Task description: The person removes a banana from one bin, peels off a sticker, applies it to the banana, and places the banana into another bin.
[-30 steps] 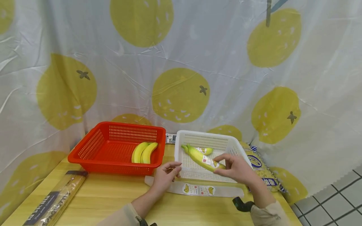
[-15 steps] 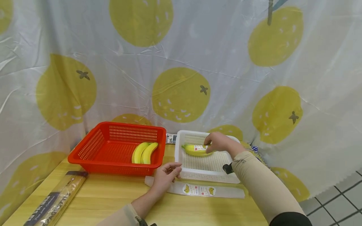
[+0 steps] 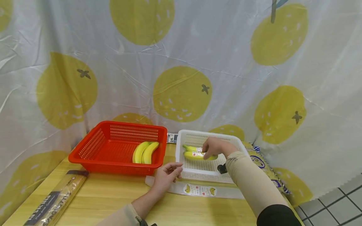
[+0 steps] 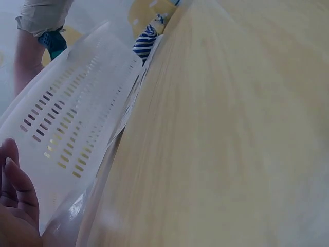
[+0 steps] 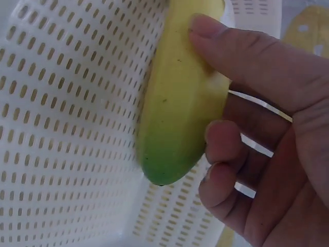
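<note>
Beige sleeves (image 3: 250,180), black upper section (image 3: 278,216) on the right, black fittings (image 3: 222,169) at both wrists

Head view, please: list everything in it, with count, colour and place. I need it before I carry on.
Labelled bananas: two, yellow, in white basket
White basket: one, white, on table
Sticker strip: one, whitish, before white basket
Plain bananas: two, yellow, in red basket
Red basket: one, red, table's left
Spaghetti pack: one, golden and dark, near left
Bag: one, yellow, right of white basket
Printed item: one, black-white, behind baskets, unclear
Table: one, light wood
Curtain: white, yellow fruit, behind
Floor tiles: several, pale, far right
Sleeves: two, beige
Left hand: at white basket's near-left corner
Right hand: holding nearer labelled banana
</note>
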{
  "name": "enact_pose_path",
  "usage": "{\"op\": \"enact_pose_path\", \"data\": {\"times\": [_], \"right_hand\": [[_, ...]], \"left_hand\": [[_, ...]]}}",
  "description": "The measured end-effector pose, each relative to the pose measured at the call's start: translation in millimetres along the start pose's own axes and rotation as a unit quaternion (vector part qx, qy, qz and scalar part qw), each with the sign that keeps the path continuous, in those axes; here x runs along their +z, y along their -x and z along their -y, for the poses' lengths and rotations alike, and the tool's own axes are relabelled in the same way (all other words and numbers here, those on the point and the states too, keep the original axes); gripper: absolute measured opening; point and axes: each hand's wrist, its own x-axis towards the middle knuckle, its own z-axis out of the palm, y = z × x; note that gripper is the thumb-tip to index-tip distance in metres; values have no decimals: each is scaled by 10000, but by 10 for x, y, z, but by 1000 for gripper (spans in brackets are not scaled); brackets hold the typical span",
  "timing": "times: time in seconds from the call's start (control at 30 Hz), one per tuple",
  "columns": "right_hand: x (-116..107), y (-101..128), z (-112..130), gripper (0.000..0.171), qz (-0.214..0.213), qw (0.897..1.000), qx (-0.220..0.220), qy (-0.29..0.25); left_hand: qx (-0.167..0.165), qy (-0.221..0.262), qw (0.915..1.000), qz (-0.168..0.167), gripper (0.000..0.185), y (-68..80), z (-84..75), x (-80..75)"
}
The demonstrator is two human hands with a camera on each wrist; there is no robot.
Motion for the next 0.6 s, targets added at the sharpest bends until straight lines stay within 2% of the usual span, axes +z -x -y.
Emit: {"op": "enact_pose_path", "data": {"times": [0.27,0.53,0.6], "right_hand": [[95,-12,-58,21,166,9992,79,-348],[143,-99,-80,18,111,9995,-21,-301],[155,-125,-89,17,147,9996,-21,-246]], "left_hand": [[-20,-33,10000,44,24,9,16,1],[17,-41,10000,47,35,-2,18,-9],[39,-56,10000,33,32,-7,17,-7]]}}
